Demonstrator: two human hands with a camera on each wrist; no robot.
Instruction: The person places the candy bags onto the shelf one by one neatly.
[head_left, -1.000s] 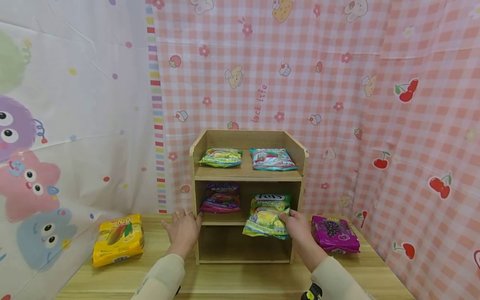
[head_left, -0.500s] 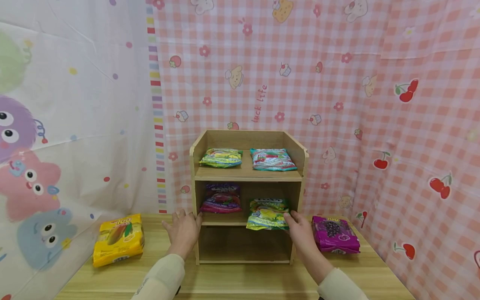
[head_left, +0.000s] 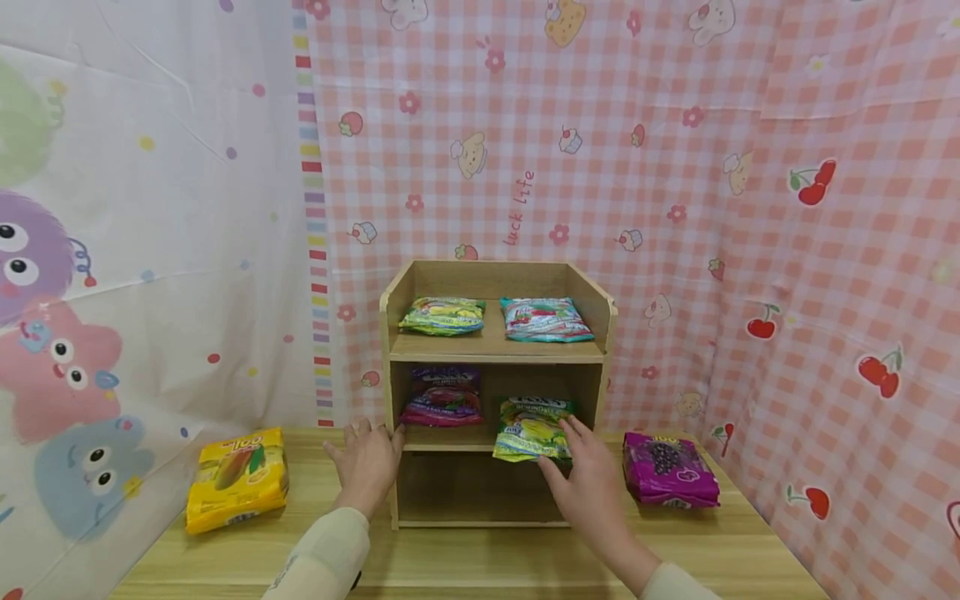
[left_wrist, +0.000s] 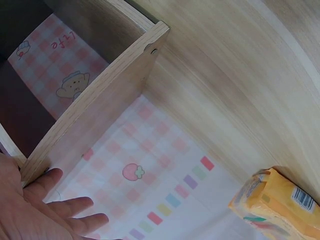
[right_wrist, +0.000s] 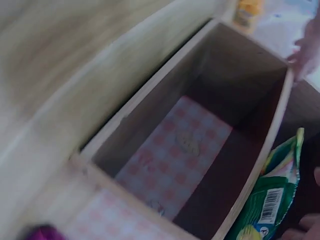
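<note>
A small wooden shelf unit [head_left: 498, 357] stands on the table with candy bags on its upper two levels. On the right of the middle level lies a green and yellow candy bag [head_left: 528, 429], its front edge jutting over the shelf lip. My right hand [head_left: 592, 483] is at that bag's right side, fingers extended over it and thumb apart below its front edge. My left hand [head_left: 369, 467] rests at the unit's left side panel with its fingers spread, also seen in the left wrist view. Left of the green bag sits a purple candy bag [head_left: 442, 398].
The top level bears a yellow-green bag [head_left: 442, 316] and a teal and white bag [head_left: 546, 320]. A yellow mango-print packet [head_left: 237, 479] lies on the table at left, a purple grape-print packet [head_left: 670, 469] at right. Patterned curtains [head_left: 495, 167] enclose the back and sides.
The green bag went from tilted in front of the middle level to lying on it. My right hand let go of it and shifted over its front right corner. My left hand stayed put.
</note>
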